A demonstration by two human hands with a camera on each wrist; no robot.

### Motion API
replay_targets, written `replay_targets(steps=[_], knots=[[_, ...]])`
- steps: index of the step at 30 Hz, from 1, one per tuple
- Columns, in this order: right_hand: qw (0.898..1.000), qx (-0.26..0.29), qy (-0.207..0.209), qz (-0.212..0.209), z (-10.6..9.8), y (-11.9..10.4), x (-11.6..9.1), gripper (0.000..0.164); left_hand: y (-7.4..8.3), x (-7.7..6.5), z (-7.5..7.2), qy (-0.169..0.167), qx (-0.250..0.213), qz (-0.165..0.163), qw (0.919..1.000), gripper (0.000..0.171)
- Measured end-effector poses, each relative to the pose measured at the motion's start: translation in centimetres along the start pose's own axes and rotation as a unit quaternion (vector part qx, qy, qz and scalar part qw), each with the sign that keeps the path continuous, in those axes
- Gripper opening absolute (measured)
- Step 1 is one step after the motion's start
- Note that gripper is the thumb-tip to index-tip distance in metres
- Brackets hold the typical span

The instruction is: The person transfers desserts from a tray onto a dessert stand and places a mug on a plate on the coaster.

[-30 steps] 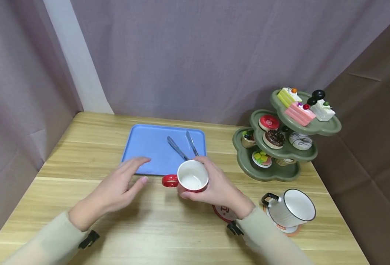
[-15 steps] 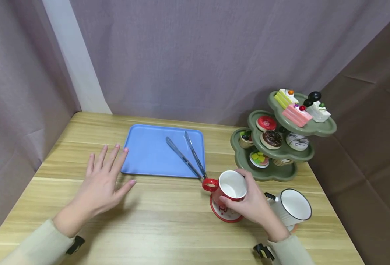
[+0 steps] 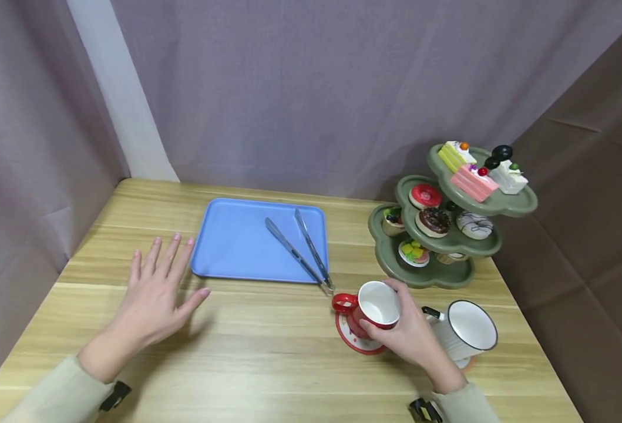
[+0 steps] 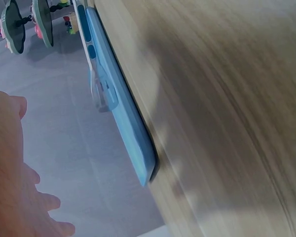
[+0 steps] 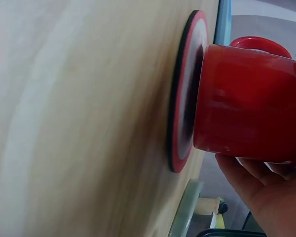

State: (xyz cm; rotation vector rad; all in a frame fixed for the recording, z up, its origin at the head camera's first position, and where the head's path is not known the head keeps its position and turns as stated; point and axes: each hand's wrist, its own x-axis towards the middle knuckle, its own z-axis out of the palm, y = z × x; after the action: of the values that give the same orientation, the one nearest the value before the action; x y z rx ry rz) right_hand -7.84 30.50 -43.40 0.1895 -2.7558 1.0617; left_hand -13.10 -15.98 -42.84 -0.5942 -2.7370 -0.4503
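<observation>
My right hand point(image 3: 410, 329) grips a red mug point(image 5: 251, 103) with a white inside, thumb on the near side and fingers behind it. The mug's red handle points left. Beneath it lies a round red-rimmed coaster point(image 3: 360, 341); in the right wrist view the mug's base is close over the coaster's face, slightly tilted. My left hand point(image 3: 154, 299) is spread over the table with straight fingers and holds nothing. Just right of its fingertips is the blue tray point(image 3: 231, 241), also seen edge-on in the left wrist view. Metal tongs point(image 3: 297, 252) lie across the tray's right part, their joined end past the front rim.
A white mug point(image 3: 461, 332) with a black rim stands on a coaster right of my right hand. Behind it is a green three-tier stand point(image 3: 422, 276) bearing toy cakes, doughnuts and tarts. Curtains point(image 3: 300, 94) close off the back and sides of the wooden table point(image 3: 268, 352).
The red mug in my right hand has moved right, from in front of the tray to over the coaster, and lower. My left hand has drawn back left and spread its fingers.
</observation>
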Motion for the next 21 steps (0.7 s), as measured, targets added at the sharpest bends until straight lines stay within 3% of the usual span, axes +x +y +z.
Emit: replay_targets(steps=[13,17,21], knots=[[1.000,0.005,-0.018,-0.006,0.4,0.4,-0.8,0.091,0.5,-0.2,-0.2,0.004,-0.009,0.006,0.9999,0.089],[0.999,-0.004,-0.044,0.005,0.0,-0.2,-1.0,0.096,1.1,-0.3,-0.2,-0.018,-0.002,-0.013,0.9997,0.091],[0.997,-0.056,-0.049,-0.009,-0.5,-1.3,-1.0,0.097,1.7,-0.5,-0.3,-0.037,0.017,-0.033,0.9986,0.094]])
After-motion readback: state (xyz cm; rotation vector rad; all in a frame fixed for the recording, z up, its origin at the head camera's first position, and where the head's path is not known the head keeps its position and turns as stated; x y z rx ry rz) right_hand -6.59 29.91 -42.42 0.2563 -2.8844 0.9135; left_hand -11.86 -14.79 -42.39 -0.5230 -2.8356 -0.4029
